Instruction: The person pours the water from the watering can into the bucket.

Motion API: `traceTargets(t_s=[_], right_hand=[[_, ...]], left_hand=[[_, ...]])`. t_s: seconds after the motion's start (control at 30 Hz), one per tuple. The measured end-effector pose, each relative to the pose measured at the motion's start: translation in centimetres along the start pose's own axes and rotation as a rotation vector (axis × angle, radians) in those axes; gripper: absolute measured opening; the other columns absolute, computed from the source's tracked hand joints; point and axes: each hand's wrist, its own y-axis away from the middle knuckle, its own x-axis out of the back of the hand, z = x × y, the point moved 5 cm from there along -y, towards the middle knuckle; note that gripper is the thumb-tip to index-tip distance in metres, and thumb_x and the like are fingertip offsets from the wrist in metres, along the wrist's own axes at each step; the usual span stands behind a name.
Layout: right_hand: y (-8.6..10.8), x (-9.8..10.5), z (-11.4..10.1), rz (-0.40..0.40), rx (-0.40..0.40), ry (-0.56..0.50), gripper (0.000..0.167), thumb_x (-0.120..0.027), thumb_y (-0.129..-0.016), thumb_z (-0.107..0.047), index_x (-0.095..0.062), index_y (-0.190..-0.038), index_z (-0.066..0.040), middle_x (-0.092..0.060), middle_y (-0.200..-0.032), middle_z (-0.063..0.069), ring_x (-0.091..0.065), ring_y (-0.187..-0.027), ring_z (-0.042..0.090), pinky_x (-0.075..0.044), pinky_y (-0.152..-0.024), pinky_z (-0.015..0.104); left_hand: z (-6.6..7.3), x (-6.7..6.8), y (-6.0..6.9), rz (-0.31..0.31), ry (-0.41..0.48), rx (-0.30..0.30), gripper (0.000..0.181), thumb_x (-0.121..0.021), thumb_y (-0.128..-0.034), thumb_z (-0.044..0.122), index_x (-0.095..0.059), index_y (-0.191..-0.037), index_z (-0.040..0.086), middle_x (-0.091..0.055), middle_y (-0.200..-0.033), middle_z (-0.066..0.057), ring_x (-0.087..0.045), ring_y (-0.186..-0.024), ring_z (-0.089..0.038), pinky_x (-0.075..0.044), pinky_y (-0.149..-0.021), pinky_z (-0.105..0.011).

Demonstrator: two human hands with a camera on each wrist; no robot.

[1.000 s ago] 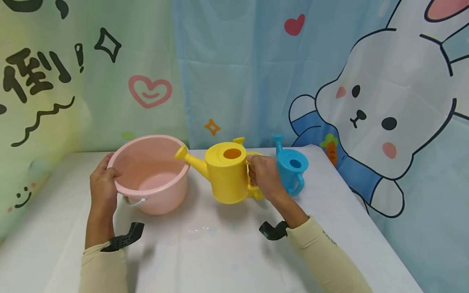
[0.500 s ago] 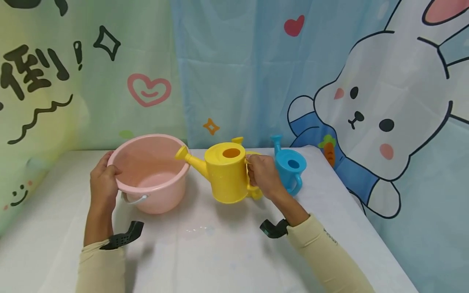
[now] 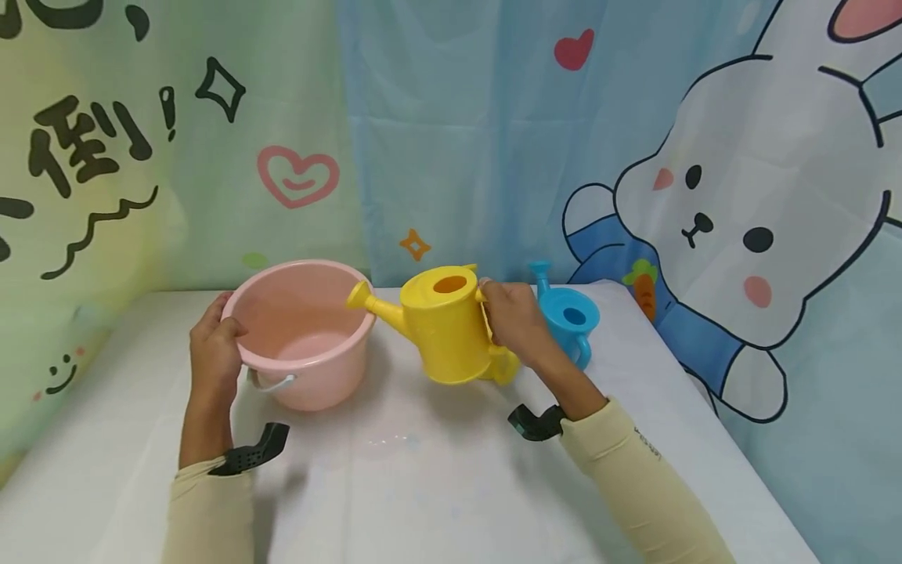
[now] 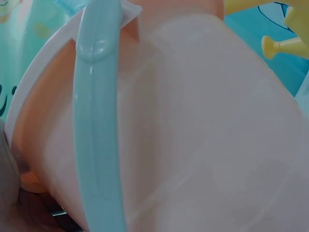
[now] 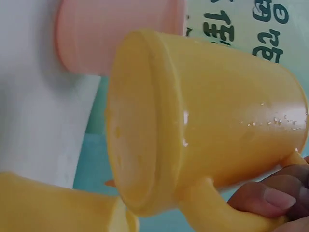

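My left hand (image 3: 215, 348) grips the rim of a pale pink bucket (image 3: 320, 380) at its left side, thumb over the edge. The bucket leans toward me, its mouth showing. In the left wrist view its bail handle (image 4: 99, 130) crosses the wall. My right hand (image 3: 517, 321) holds a yellow watering can (image 3: 451, 333) by its handle. The can hangs above the table, tilted left, its spout tip at the bucket's right rim. Water drops dot its side in the right wrist view. No water stream shows at the spout.
A second yellow watering can (image 5: 53, 205) stands behind the held one, mostly hidden in the head view. To its right is a blue watering can (image 3: 569, 317). Small water drops (image 3: 387, 440) lie on the white table (image 3: 423, 501). A printed curtain (image 3: 451, 141) hangs behind.
The yellow can has tipped a little further left, its base swinging up and to the right. The left hand still holds the bucket in place. The head view has shifted slightly.
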Motion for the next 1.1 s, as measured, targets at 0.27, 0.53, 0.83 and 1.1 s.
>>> traceTargets(t_s=[0.27, 0.53, 0.83, 1.1], right_hand=[[-0.1, 0.0, -1.1, -0.006, 0.035, 0.068, 0.050, -0.037, -0.101, -0.040, -0.044, -0.066, -0.005, -0.042, -0.062, 0.009, -0.045, -0.055, 0.025, -0.041, -0.049, 0.026], [-0.6, 0.1, -2.2, -0.014, 0.022, 0.100, 0.051, -0.038, -0.100, -0.042, -0.045, -0.066, -0.005, -0.044, -0.063, 0.009, -0.048, -0.058, 0.025, -0.043, -0.051, 0.026], [-1.0, 1.0, -4.5, -0.072, 0.068, 0.173, 0.051, -0.038, -0.100, -0.042, -0.043, -0.065, -0.005, -0.040, -0.058, 0.008, -0.041, -0.047, 0.024, -0.043, -0.047, 0.031], [-1.2, 0.8, -5.6, -0.110, 0.041, 0.209, 0.049, -0.039, -0.100, -0.043, -0.048, -0.070, -0.005, -0.049, -0.066, 0.011, -0.055, -0.063, 0.027, -0.048, -0.054, 0.031]], left_hand=[[-0.1, 0.0, 0.0, 0.001, 0.019, -0.013, 0.059, -0.032, -0.0910, 0.003, -0.036, -0.150, 0.003, -0.035, -0.153, -0.009, -0.034, -0.139, -0.026, -0.030, -0.111, -0.038], [0.0, -0.1, 0.1, -0.013, -0.011, -0.011, 0.060, -0.033, -0.0928, 0.006, -0.030, -0.153, 0.007, -0.030, -0.156, -0.005, -0.030, -0.142, -0.024, -0.029, -0.111, -0.037], [0.1, -0.2, 0.0, -0.010, -0.012, -0.018, 0.060, -0.033, -0.0919, 0.006, -0.031, -0.152, 0.006, -0.031, -0.156, -0.006, -0.030, -0.141, -0.025, -0.029, -0.111, -0.037], [0.0, -0.1, -0.1, -0.002, -0.022, -0.033, 0.060, -0.034, -0.0911, 0.005, -0.034, -0.151, 0.004, -0.034, -0.154, -0.008, -0.032, -0.140, -0.025, -0.029, -0.112, -0.038]])
